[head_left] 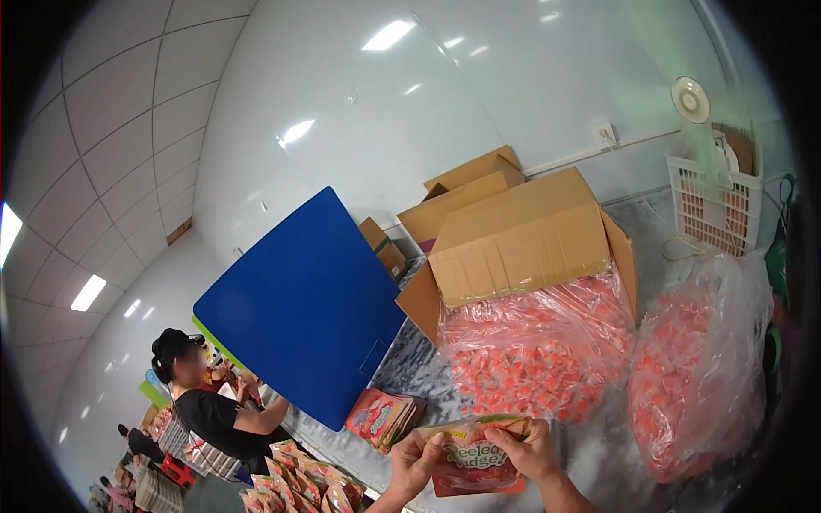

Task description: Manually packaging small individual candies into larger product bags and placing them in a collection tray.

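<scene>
Both my hands hold one red printed pouch (471,466) at the lower middle of the view. My left hand (414,464) grips its left edge and my right hand (527,447) pinches its top right corner. The pouch hangs just above the grey table (410,359). Behind it a clear plastic bag full of small red-and-white wrapped sweets (530,359) spills out of an open cardboard box (522,235). A stack of more red pouches (383,417) lies on the table left of my left hand.
A second clear bag of red sweets (697,368) stands at the right. A blue board (299,303) leans at the table's left. More cardboard boxes (466,184) and a white crate (714,201) sit behind. A person in black (214,410) works at the lower left among pouches (299,483).
</scene>
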The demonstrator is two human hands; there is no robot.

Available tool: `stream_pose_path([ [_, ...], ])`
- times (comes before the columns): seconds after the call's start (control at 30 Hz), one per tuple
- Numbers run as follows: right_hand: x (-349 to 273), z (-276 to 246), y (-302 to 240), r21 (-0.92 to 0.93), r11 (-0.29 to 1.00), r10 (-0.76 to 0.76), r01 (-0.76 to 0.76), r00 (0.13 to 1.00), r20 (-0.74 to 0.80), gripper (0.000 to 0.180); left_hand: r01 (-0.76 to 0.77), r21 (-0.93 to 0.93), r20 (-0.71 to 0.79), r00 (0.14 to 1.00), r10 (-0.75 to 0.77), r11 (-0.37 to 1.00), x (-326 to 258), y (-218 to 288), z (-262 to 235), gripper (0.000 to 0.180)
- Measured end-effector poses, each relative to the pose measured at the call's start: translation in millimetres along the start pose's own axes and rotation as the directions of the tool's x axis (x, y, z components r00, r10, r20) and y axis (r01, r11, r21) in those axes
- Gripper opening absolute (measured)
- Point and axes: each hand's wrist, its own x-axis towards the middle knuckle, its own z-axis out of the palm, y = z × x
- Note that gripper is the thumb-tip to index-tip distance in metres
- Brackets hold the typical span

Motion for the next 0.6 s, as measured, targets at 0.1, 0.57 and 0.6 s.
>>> stream_pose_path([
  [0.1,1,-3,0,0.031,0.999,-0.013,0.014,1.0,-0.008,0.017,-0.087,0.17,0.007,0.996,0.087,0.982,1,10,-2,0.026],
  [0.57,-1,-3,-9,0.094,0.995,0.038,-0.042,0.998,0.05,0.018,-0.096,0.049,0.036,0.995,0.094,0.994,-2,14,-6,0.022],
  [0.6,-1,-4,-9,0.067,0.997,0.032,-0.034,0.999,0.036,0.018,-0.074,-0.072,0.046,0.996,0.077,0.995,-2,12,-5,0.022],
])
